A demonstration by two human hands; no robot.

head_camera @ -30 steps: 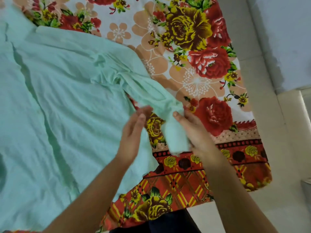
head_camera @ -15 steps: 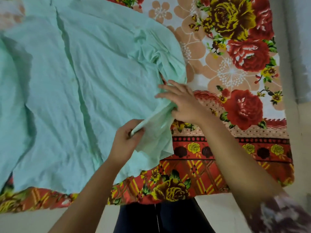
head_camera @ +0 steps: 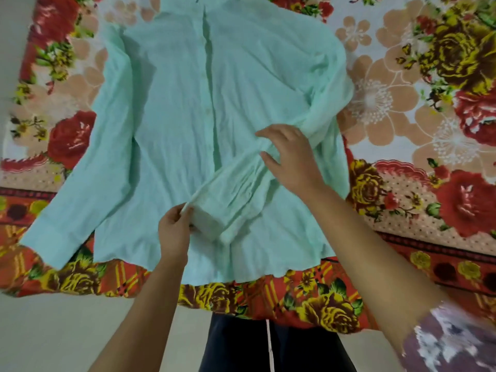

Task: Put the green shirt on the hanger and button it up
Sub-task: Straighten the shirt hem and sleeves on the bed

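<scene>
The pale green shirt (head_camera: pixel 188 116) lies flat, front up, on a flowered blanket, its button placket running down the middle. Its right sleeve (head_camera: pixel 236 189) is folded diagonally across the shirt front, the cuff near the hem. My left hand (head_camera: pixel 174 226) pinches the corner of that cuff. My right hand (head_camera: pixel 290 154) rests palm down on the upper part of the folded sleeve, fingers spread. The left sleeve (head_camera: pixel 72 189) lies stretched out toward the lower left. No hanger is in view.
The red, orange and yellow flowered blanket (head_camera: pixel 429 130) covers the surface and hangs over its near edge. Pale floor (head_camera: pixel 67 331) shows below it at the left. My dark trousers (head_camera: pixel 268 345) are at the bottom centre.
The view has swung left, so the whole shirt now shows. The right sleeve has been brought from the shirt's edge across its front, my left hand still on the cuff and my right hand pressing on the sleeve.
</scene>
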